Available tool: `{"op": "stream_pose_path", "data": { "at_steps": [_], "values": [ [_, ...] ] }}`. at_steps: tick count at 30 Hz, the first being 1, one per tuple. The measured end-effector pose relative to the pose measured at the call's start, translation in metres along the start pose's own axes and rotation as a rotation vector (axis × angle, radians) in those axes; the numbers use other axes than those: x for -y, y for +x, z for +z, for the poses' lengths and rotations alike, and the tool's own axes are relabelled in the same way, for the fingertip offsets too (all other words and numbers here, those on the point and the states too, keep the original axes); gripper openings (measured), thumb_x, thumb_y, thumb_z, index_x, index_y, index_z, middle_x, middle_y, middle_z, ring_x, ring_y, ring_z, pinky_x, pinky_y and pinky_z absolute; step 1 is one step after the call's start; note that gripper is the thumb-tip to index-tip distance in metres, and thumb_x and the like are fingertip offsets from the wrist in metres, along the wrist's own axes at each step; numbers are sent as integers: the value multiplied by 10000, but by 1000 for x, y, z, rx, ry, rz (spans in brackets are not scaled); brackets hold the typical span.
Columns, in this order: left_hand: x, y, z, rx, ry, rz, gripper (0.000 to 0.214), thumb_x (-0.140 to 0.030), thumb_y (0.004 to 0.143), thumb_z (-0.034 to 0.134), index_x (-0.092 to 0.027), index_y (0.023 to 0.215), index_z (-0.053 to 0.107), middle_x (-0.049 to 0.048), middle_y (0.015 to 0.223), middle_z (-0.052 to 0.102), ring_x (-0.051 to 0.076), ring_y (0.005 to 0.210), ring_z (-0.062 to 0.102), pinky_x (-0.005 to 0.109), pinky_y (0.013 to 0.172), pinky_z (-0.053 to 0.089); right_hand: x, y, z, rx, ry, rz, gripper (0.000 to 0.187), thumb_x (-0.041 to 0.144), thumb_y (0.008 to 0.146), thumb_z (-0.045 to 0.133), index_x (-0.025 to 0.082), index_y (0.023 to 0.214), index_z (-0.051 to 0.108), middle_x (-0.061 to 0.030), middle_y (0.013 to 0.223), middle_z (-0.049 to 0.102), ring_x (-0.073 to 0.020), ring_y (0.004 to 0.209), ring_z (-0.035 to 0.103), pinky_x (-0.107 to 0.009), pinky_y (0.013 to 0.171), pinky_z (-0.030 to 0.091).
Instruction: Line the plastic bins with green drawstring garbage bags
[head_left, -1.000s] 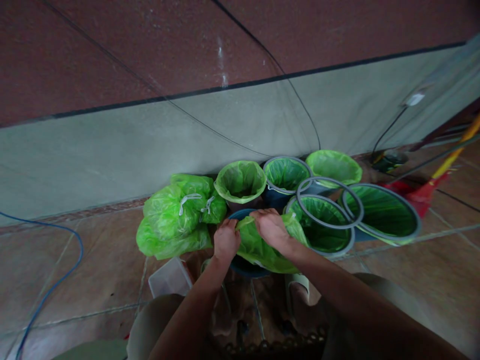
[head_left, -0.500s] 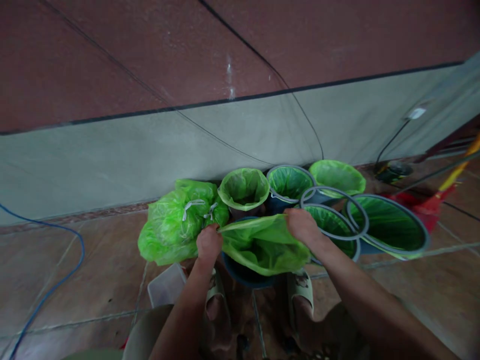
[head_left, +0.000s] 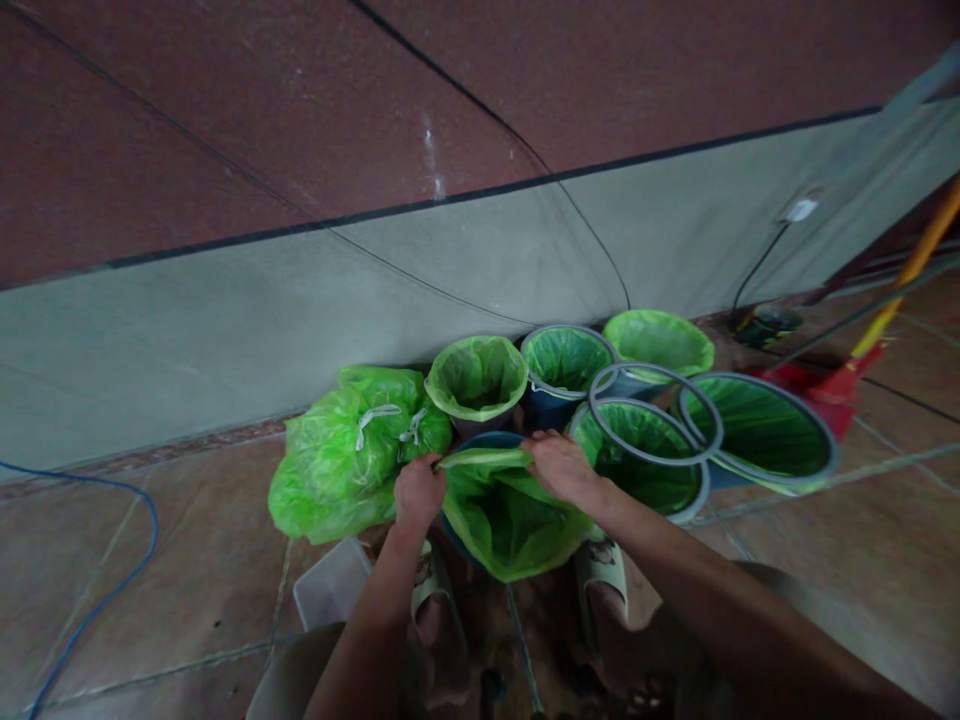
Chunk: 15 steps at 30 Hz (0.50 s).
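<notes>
A green plastic garbage bag [head_left: 514,535] hangs with its mouth wide inside a blue bin [head_left: 491,439] between my feet. My left hand [head_left: 418,490] is closed on the left end of the bag's far edge. On the same edge, farther right, my right hand [head_left: 559,466] pinches the plastic. The stretch of edge between both hands is pulled taut above the bin's far rim. The bag's near edge droops loosely over the bin's front, hiding much of it.
Tied green bags [head_left: 345,450] lie at the left by the wall. Several lined bins, including one with a green liner [head_left: 478,375], stand behind and right. A loose grey ring [head_left: 592,400] rests across two bins. A clear plastic container [head_left: 330,583], red dustpan [head_left: 829,390] and blue cable [head_left: 154,530] are on the floor.
My right hand has moved left along the bag's edge, closer to my left hand. The bag's near side now sags lower over the bin's front. The view has shifted slightly.
</notes>
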<state>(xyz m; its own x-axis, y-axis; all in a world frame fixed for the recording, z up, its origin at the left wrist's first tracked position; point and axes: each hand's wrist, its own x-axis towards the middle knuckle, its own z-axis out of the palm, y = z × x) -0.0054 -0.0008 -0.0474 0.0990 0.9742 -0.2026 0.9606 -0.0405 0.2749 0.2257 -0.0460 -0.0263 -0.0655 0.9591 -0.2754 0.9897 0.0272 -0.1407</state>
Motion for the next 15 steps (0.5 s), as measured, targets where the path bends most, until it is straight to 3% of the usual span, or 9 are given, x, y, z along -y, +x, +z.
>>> {"op": "stream_pose_path", "data": {
  "at_steps": [4, 8, 12, 15],
  "values": [
    [4, -2, 3, 52, 61, 55, 354, -152, 867, 474, -213, 1141, 690, 82, 1100, 737, 207, 1028, 681, 292, 910, 498, 4, 2, -2, -5, 38, 75, 341, 211, 967, 370, 183, 971, 710, -113, 987, 731, -226, 949, 678, -316, 820, 469],
    [16, -4, 9, 208, 186, 126, 361, -77, 819, 476, -184, 1087, 693, 118, 1092, 725, 226, 1070, 668, 311, 927, 487, -4, 4, -14, -71, 83, 179, 359, 238, 971, 359, 205, 1012, 714, -93, 944, 747, -218, 923, 691, -285, 761, 467],
    [28, -3, 8, 372, 195, 158, 319, -134, 786, 580, -174, 1084, 686, 136, 1116, 707, 263, 1092, 657, 345, 934, 492, -12, 6, -13, -81, 119, 192, 347, 250, 958, 381, 216, 1024, 720, -84, 963, 752, -220, 935, 692, -283, 779, 465],
    [23, -2, 7, 367, 49, 230, 750, -241, 641, 780, -166, 1343, 528, 154, 1313, 608, 295, 1218, 577, 384, 1014, 458, -8, 7, -6, -87, 154, 105, 330, 256, 955, 393, 242, 1021, 716, -55, 990, 751, -197, 948, 685, -265, 797, 455]
  ]
}}
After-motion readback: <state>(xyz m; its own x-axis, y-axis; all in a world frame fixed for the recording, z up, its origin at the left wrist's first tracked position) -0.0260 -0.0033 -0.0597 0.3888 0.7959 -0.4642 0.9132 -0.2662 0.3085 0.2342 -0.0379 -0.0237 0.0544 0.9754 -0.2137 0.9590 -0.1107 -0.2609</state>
